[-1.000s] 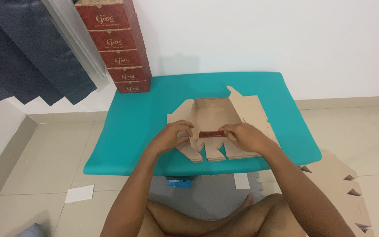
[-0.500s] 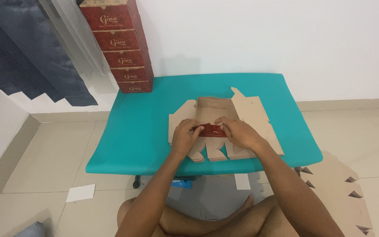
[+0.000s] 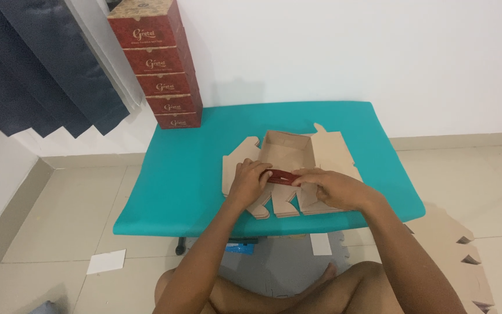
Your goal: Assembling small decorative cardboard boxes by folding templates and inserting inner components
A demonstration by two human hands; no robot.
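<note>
My left hand [image 3: 250, 181] and right hand [image 3: 327, 189] both pinch the red flap [image 3: 281, 177] of the cardboard box [image 3: 289, 152] — finished boxes [image 3: 157, 64] stacked at eleven o'clock.

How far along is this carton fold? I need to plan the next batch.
Done: five finished red boxes are stacked at the wall, and the cardboard blank has side walls raised. In hand: left hand and right hand press the front red flap. Left: the flat tabs near the table edge.
</note>
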